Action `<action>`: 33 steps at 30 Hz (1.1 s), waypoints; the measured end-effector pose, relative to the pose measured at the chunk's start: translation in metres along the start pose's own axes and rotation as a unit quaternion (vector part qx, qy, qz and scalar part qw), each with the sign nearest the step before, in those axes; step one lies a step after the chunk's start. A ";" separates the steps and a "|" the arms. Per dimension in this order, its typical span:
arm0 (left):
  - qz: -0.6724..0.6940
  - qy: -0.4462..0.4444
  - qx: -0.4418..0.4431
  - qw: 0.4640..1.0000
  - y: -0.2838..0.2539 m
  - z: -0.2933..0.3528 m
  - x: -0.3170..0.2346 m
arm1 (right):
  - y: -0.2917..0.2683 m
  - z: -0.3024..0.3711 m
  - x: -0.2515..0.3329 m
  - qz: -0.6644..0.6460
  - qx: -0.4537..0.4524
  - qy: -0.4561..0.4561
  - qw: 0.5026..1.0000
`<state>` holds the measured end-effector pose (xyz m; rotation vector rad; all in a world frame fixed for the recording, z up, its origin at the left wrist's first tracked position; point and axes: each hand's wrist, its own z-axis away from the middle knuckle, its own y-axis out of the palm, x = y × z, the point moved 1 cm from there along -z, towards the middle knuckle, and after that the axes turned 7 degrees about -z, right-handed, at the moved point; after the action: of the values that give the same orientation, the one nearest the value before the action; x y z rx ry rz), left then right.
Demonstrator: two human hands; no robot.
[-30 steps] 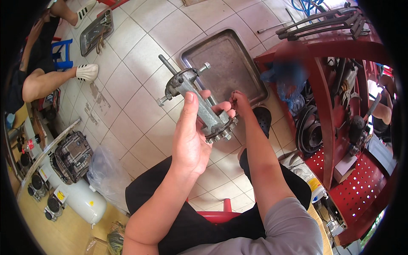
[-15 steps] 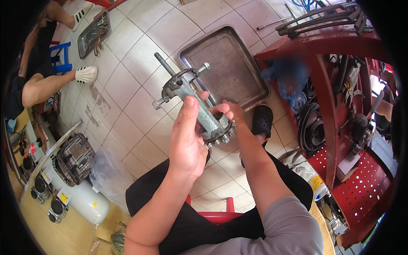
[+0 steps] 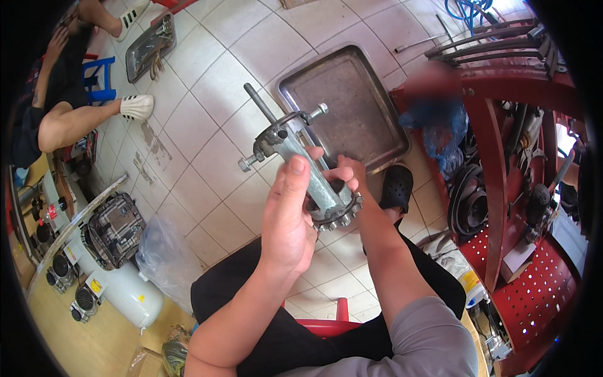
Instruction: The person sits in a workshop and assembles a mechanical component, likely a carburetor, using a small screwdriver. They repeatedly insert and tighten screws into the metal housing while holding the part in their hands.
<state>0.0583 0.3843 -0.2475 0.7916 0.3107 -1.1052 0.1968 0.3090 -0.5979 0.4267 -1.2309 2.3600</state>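
My left hand (image 3: 287, 217) is wrapped round a grey metal tool shaped like a tube with flanged ends (image 3: 314, 179), held tilted in front of me. Its thumb lies along the tube and the fingertips curl round the far side. A long threaded rod (image 3: 259, 100) sticks out of the upper flange, with a bolt on either side. Short square teeth or bolt heads ring the lower end. My right hand (image 3: 352, 166) is behind the tool, near the tray's near edge; its fingers are mostly hidden, so its hold cannot be told.
A rectangular metal tray (image 3: 401, 141) lies on the tiled floor ahead. A smaller tray (image 3: 132, 60) with metal parts is at far left, near a seated person's leg (image 3: 75, 125). Red shelving (image 3: 487, 176) with parts stands on the right. A white tank (image 3: 132, 298) is at lower left.
The view has shifted a little, so the whole scene sits slightly right and lower. My left hand keeps its grip on the metal tool; the right hand stays behind it.
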 end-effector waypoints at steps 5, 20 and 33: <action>-0.015 -0.004 0.005 1.000 0.001 -0.001 0.002 | -0.002 -0.001 0.003 -0.020 -0.006 0.022 1.000; -0.012 0.034 0.024 0.999 0.017 0.020 0.012 | -0.227 0.041 0.109 -0.679 -0.064 0.009 0.731; -0.083 0.138 0.233 0.959 0.035 0.153 0.002 | -0.340 0.358 0.193 -0.403 -0.227 -0.211 0.861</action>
<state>0.0670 0.2823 -0.1282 1.3659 0.3593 -1.2451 0.2308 0.2309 -0.0743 1.0801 -1.3740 1.2526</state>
